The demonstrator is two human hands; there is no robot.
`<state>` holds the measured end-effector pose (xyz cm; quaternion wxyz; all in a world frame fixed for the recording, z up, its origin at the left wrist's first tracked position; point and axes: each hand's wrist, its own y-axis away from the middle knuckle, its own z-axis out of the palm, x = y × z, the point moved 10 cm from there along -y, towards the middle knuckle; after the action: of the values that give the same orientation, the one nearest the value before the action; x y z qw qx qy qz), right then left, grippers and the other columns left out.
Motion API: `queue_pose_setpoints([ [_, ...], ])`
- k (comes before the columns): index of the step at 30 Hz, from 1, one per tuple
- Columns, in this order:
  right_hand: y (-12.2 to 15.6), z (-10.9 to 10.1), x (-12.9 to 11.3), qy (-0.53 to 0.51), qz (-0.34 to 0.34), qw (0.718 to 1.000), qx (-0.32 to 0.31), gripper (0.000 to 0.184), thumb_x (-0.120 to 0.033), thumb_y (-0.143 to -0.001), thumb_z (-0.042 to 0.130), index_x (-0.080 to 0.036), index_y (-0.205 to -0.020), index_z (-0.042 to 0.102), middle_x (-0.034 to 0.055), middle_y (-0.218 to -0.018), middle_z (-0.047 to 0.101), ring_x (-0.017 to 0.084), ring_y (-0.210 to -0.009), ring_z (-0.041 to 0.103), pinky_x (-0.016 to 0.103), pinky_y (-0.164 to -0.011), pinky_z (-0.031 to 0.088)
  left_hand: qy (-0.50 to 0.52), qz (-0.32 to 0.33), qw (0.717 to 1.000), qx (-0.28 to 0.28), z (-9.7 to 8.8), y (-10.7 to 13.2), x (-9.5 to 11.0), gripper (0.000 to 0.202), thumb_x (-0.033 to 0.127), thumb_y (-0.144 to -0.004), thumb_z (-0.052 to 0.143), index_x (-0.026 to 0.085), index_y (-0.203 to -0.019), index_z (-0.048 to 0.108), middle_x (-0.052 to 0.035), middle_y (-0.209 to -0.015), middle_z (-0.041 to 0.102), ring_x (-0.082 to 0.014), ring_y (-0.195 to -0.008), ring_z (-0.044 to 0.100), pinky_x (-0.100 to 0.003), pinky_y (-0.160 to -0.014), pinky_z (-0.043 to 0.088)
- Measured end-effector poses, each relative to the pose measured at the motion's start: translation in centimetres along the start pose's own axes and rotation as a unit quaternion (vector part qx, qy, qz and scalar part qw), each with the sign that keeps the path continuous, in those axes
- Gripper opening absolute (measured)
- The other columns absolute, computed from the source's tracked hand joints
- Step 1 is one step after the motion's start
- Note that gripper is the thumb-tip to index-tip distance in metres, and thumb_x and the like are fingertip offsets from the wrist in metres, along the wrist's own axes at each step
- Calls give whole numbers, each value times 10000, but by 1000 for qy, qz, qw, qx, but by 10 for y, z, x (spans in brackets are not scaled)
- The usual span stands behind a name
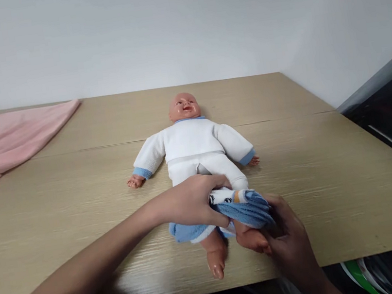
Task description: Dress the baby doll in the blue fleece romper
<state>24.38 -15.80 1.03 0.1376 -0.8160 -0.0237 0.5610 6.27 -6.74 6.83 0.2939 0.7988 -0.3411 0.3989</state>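
My left hand (195, 201) pinching bunched blue cloth (244, 211), my right hand (288, 236) holding its other side, doll (192, 137) face up on the table (79, 203), one bare foot (256, 242) just below the cloth

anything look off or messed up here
Nothing looks spilled or damaged. The one untidy spot is the blue-and-white fabric bunched in folds at one leg of the doll, with the left hand and right hand at it; fabric by the other leg lies flatter.
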Motion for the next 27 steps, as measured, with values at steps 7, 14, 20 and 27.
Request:
queue_pose_setpoints([
  [7,-34,13,-2,-69,47,987,-137,197,-455,-1065,786,-328,-1204,839,55,-1231,821,299,-1167,782,420,-1059,612,51,28,998,-39,4,-3,2,251,367,-917,865,187,-896,693,74,-751,558,-119,-693,496,-285,-628,354],
  [14,-56,25,17,-145,145,933,-294,393,-570,-979,904,-318,-1267,813,74,-1272,859,334,-1201,796,448,-1047,632,40,18,999,22,-4,-3,0,496,668,-955,863,196,-960,712,56,-803,574,-149,-759,529,-318,-683,363],
  [20,-75,22,-12,-70,28,909,-410,457,-546,-1002,871,-331,-1363,689,69,-1281,751,322,-1227,731,459,-1090,598,-46,15,993,106,-12,18,5,546,757,-1041,732,227,-1159,686,-21,-1057,713,-242,-988,656,-368,-847,446],
  [27,-101,33,-47,7,-90,893,-440,381,-583,-1007,869,-264,-1142,712,39,-1153,694,258,-1095,678,366,-994,519,-97,-49,981,159,-36,64,-7,479,701,-1070,717,229,-1132,662,-32,-1082,689,-245,-964,622,-386,-841,434],
])
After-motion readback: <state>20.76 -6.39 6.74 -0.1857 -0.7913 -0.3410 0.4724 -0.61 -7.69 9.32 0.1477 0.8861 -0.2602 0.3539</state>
